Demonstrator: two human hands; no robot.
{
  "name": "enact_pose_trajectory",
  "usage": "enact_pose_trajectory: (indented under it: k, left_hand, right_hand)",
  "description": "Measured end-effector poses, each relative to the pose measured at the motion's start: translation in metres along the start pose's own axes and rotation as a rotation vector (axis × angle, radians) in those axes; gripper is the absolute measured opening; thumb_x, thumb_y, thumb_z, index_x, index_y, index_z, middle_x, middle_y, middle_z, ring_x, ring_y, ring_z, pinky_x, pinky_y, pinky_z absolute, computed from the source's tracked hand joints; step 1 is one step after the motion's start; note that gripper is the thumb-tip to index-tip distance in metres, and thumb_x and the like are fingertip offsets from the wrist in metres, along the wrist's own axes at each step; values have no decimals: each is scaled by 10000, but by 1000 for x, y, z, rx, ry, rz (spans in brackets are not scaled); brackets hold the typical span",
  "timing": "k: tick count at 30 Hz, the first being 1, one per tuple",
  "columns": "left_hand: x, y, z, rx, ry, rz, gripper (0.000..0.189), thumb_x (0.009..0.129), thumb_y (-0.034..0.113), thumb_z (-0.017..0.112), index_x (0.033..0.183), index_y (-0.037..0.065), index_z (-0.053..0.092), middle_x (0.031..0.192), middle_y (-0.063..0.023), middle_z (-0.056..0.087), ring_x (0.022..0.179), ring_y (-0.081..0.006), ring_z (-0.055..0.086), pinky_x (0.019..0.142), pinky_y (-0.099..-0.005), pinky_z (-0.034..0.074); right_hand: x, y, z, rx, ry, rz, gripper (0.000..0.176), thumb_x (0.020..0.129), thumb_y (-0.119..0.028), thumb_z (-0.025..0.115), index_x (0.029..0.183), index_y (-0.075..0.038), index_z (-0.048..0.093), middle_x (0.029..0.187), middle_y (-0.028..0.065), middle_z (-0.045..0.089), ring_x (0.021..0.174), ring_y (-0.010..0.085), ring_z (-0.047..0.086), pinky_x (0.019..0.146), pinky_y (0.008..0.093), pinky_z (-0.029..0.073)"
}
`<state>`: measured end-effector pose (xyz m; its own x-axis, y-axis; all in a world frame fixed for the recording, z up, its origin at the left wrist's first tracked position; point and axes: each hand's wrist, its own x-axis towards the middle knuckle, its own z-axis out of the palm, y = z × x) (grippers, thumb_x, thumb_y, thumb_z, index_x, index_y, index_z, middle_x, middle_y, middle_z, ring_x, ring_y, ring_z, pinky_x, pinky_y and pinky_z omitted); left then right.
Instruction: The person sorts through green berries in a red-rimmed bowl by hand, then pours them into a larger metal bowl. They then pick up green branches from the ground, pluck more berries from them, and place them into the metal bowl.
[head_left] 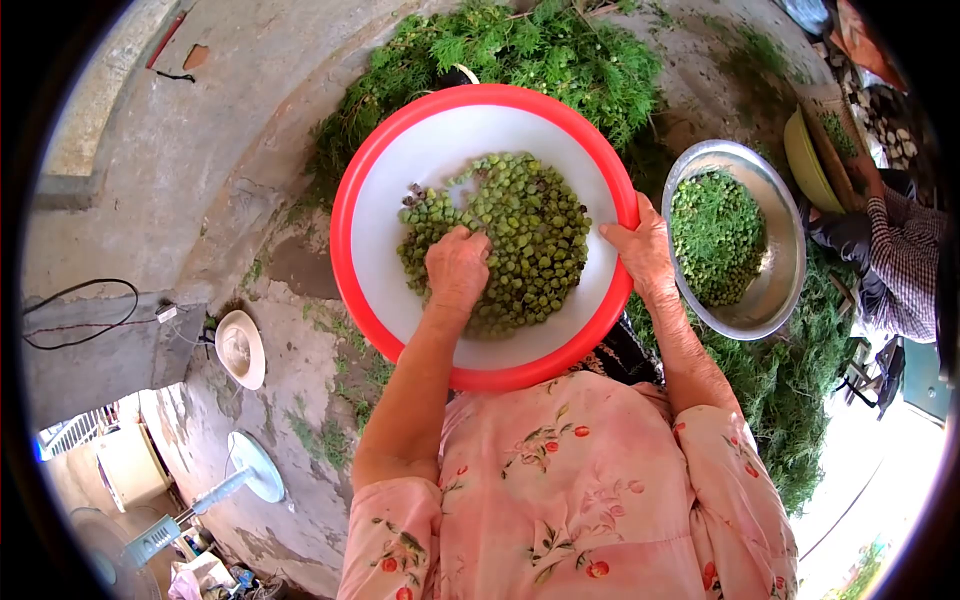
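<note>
A white basin with a red rim (pixel 362 330) is held in front of my body, with a heap of small green seed cones (pixel 530 235) in it. A few dark brown bits lie at the heap's left edge. My left hand (pixel 458 268) reaches into the basin against the cones, its fingers curled down; what they hold, if anything, is hidden. At the basin's right side my right hand (pixel 642 245) grips the rim, thumb on the inside. Close by my right hand stands a metal bowl (pixel 780 215) with green cones and leafy sprigs (pixel 715 220).
Cut evergreen branches (pixel 500 50) lie beyond the basin, and more (pixel 790 400) spread at the right. Another person (pixel 900 260) sits at far right near a yellow-green bowl (pixel 808 165). A pale hat (pixel 240 348) and a fan (pixel 255 468) are on the left.
</note>
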<state>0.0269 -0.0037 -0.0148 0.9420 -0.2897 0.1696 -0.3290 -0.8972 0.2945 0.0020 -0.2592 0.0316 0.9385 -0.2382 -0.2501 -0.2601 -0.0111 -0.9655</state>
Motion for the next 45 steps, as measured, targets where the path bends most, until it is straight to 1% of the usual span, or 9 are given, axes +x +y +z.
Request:
enact_pose_trajectory:
  k: [6, 10, 16, 19, 26, 28, 32, 37, 45]
  left_hand:
    - [-4, -7, 6, -399, 152, -128, 28, 794, 61, 622, 797, 70, 595, 838, -63, 614, 695, -217, 617, 542, -335, 454]
    - [-1, 2, -33, -1308, -156, -647, 84, 913, 63, 471, 909, 16, 540, 933, -110, 648, 576, -159, 626, 441, -234, 414]
    - [-1, 2, -35, -1506, -91, -800, 72, 933, 67, 492, 939, 36, 556, 813, -98, 648, 587, -149, 624, 483, -245, 462]
    - [-4, 4, -45, -1408, 21, -687, 87, 938, 49, 490, 956, 34, 574, 795, -81, 640, 601, -155, 630, 502, -270, 482]
    - [-1, -28, -114, -731, 882, -414, 91, 904, 29, 560, 970, -5, 614, 967, -114, 628, 840, -186, 630, 746, -300, 525]
    - [-8, -55, -132, -185, 923, -413, 162, 862, 51, 611, 1015, 1, 626, 1067, -157, 607, 910, -243, 619, 798, -325, 511]
    - [-14, -84, -133, 540, 827, -530, 291, 791, 92, 674, 1077, 43, 652, 1207, -216, 555, 1061, -338, 555, 881, -390, 475]
    - [14, 5, -103, -84, 612, -81, 185, 723, 101, 710, 901, 68, 673, 1164, -194, 568, 1118, -341, 512, 906, -473, 422]
    - [31, 14, 10, -9, 259, 27, 251, 683, 49, 725, 918, 131, 694, 979, -64, 597, 986, -276, 539, 914, -405, 384]
  right_hand:
    - [0, 3, -1, -14, 18, 3, 479, 762, -2, 635, 1220, 22, 499, 979, 114, 653, 824, 167, 630, 758, 314, 538]
    - [1, 2, 0, -6, 5, 12, 476, 763, -2, 634, 1220, 19, 500, 974, 113, 653, 822, 167, 630, 755, 314, 538]
    - [0, 2, 1, 4, 31, -7, 427, 756, -12, 629, 1172, 10, 537, 921, 79, 652, 806, 135, 604, 756, 296, 509]
    - [-1, 1, 2, 13, 34, 5, 426, 755, -13, 631, 1171, 10, 539, 932, 82, 655, 812, 137, 608, 761, 298, 510]
    - [1, 1, 2, 30, 24, 3, 431, 762, 12, 621, 1185, 1, 536, 954, 78, 656, 829, 141, 614, 769, 302, 517]
    - [1, 0, 2, 46, 21, 16, 434, 763, 19, 619, 1188, 1, 534, 957, 80, 657, 833, 141, 615, 769, 300, 518]
    - [1, 3, 1, 27, 20, 7, 440, 765, 24, 619, 1196, 2, 530, 961, 83, 657, 834, 142, 616, 766, 300, 519]
    - [1, 4, 2, 17, 29, 8, 447, 761, 19, 618, 1198, 4, 528, 954, 80, 654, 826, 140, 612, 765, 298, 516]
    - [-2, 6, -2, 15, 37, 0, 460, 759, 2, 617, 1208, 9, 518, 941, 74, 648, 810, 127, 598, 755, 290, 508]
